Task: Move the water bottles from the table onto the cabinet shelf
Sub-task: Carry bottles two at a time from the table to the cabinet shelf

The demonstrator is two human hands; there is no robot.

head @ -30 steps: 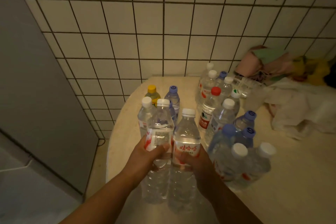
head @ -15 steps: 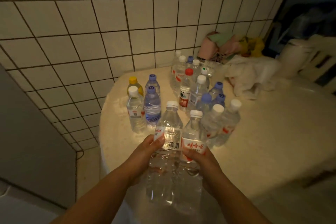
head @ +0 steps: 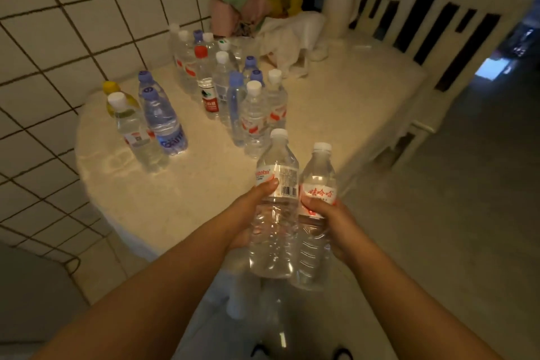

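Two bottles, left bottle [head: 276, 207] and right bottle [head: 317, 213], are held side by side, touching, off the worktop [head: 336, 114]. Left hand [head: 248, 216] fingers grip one, right hand [head: 330, 225] fingers grip the other. More bottles [head: 233, 90] stand on the worktop.

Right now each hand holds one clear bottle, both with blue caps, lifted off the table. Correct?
Not quite: the head view shows both caps are white, not blue. The left hand holds one clear bottle and the right hand the other, both lifted off the table.
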